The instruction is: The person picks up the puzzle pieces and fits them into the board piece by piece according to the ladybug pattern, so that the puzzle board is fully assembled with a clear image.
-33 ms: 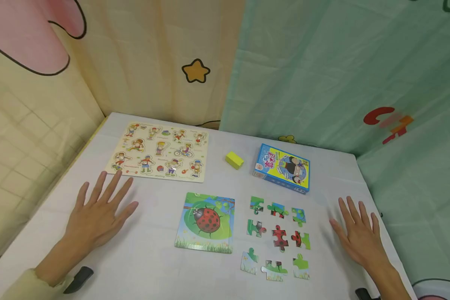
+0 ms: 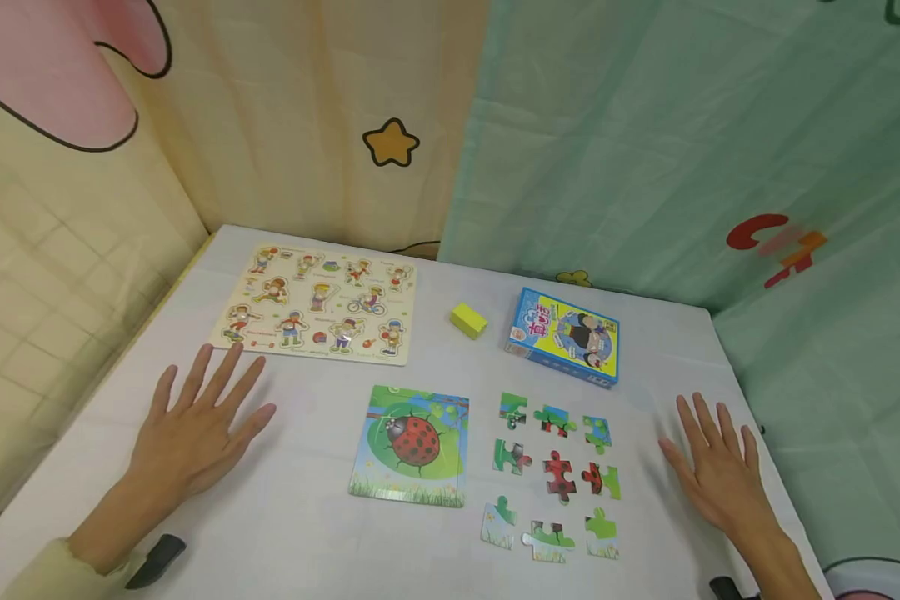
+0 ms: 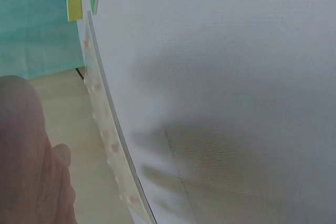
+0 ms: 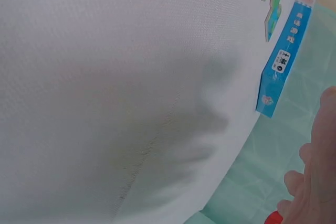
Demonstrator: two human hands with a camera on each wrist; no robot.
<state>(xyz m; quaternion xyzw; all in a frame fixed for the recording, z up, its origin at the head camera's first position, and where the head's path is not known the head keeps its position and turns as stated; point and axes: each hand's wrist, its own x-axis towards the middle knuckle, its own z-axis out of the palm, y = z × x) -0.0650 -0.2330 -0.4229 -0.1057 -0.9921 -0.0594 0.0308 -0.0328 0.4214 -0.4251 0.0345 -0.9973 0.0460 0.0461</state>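
My left hand (image 2: 187,442) is held palm down over the left side of the table, fingers straight and spread. In the head view its fingertips overlap the near edge of a wooden board with sports figures (image 2: 318,304). Over the right side, my right hand (image 2: 723,479) has its fingers extended too, holding nothing. Each wrist view shows a hand's shadow on the white cloth. Between the hands lies a square ladybug picture (image 2: 414,442). To its right, several loose jigsaw pieces are spread in rows, with a red spotted piece (image 2: 558,477) in the middle.
A yellow block (image 2: 468,321) sits behind the ladybug picture. To its right lies a blue and yellow box (image 2: 566,337). The white-covered table (image 2: 292,533) ends at a beige curtain (image 2: 307,100) and a green curtain (image 2: 630,150) at the back.
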